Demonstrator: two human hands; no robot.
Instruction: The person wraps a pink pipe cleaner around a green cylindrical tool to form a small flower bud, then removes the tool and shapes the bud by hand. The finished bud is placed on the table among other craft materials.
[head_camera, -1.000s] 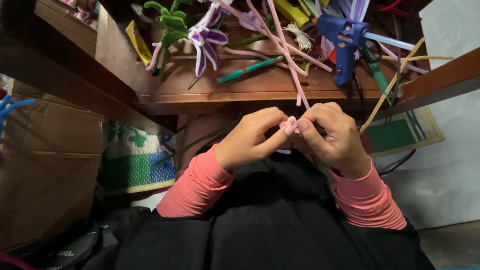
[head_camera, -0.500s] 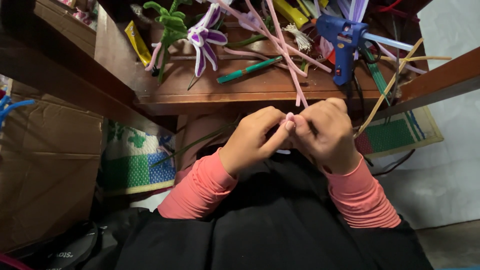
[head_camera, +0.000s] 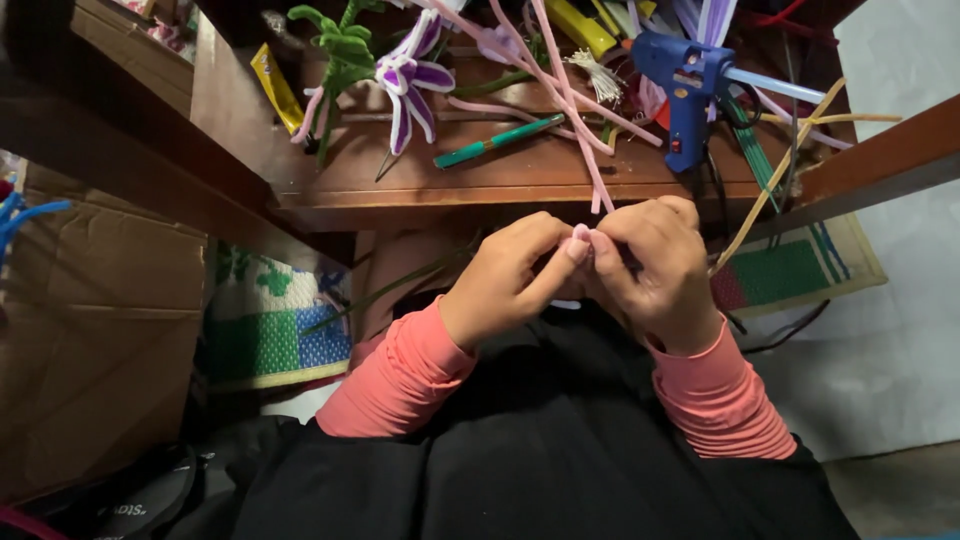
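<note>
We hold both hands close together, just near the edge of the wooden counter (head_camera: 520, 180). Our left hand (head_camera: 505, 280) and our right hand (head_camera: 655, 265) each close their grip on the low end of a pink pipe cleaner (head_camera: 585, 150). The fingertips (head_camera: 580, 245) meet and pinch tight, with no gap that we can see. The pipe cleaner runs up and away from our hands, over the counter.

We think it is very light, soft and fuzzy on the outside, with thin wire inside. It should bend easily and stay bent. It is not slippery. The best place to hold it is right by the spot we bend, with thumb and finger on each side.

On the far side of the counter stands a blue glue gun (head_camera: 685, 85), to the right. A purple and white pipe cleaner flower (head_camera: 410, 85) lies to the left, by a green fuzzy stem (head_camera: 340, 50). A flat yellow packet (head_camera: 275, 90) leans at the far left. A big brown cardboard box (head_camera: 90, 330) sits down on the left.
</note>
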